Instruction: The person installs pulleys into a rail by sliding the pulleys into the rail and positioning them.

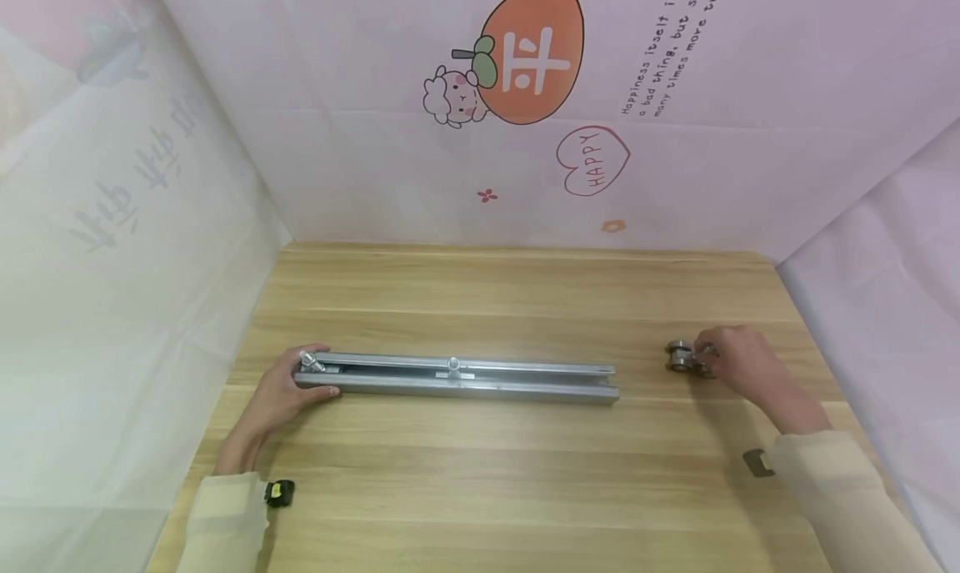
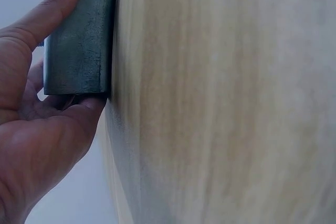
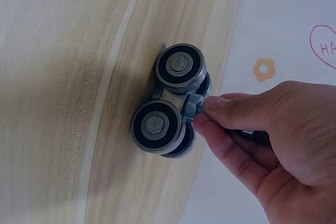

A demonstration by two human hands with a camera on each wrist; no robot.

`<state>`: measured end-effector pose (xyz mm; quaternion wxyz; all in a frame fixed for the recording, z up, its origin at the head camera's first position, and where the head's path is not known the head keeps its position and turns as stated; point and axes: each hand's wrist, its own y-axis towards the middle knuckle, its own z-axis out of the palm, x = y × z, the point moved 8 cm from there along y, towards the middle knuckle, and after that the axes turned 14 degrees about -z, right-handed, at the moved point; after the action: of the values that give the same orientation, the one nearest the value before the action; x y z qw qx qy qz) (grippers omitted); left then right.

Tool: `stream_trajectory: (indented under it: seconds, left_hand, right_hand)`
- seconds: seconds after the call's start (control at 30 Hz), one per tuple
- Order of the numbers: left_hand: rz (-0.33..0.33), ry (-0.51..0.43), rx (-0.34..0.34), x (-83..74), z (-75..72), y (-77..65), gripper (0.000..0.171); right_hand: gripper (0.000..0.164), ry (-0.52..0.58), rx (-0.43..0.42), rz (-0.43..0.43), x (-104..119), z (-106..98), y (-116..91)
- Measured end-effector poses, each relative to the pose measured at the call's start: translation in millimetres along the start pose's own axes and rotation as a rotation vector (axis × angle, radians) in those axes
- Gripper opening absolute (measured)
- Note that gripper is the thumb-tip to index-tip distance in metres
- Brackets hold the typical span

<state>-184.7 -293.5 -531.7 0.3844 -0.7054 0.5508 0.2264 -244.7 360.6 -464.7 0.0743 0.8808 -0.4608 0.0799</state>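
Observation:
A long silvery metal channel track (image 1: 525,389) lies lengthwise on the wooden table, its slot facing up. My left hand (image 1: 281,394) grips its left end, thumb along the near wall and fingers behind. The left wrist view shows that thumb flat on the side of the track (image 2: 79,40). One bolt (image 1: 311,362) pokes up tilted at this end, and another bolt (image 1: 453,364) stands upright near mid-track. Off the track's right end, my right hand (image 1: 738,364) pinches the bolt of a roller trolley (image 3: 173,98) between thumb and fingers. Its paired steel wheels face the right wrist camera.
Pale printed cloth (image 1: 375,181) walls in the table (image 1: 480,464) at the back and both sides. A dark wrist camera (image 1: 281,494) sits by the left sleeve, and another dark device (image 1: 758,463) by the right. A gap separates trolley and track.

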Motion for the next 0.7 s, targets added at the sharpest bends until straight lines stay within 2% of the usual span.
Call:
stream_trajectory:
  seconds: [0.33, 0.7]
  left_hand:
    - [-0.001, -0.005, 0.002, 1.9, 0.5, 2.4, 0.081]
    - [-0.004, -0.007, 0.008, 4.9, 1.8, 5.0, 0.081]
  right_hand:
    - [0.010, 0.033, 0.002, -0.027, 20.2, -1.6, 2.3]
    - [0.010, 0.017, -0.013, -0.088, 40.0, 1.3, 5.6]
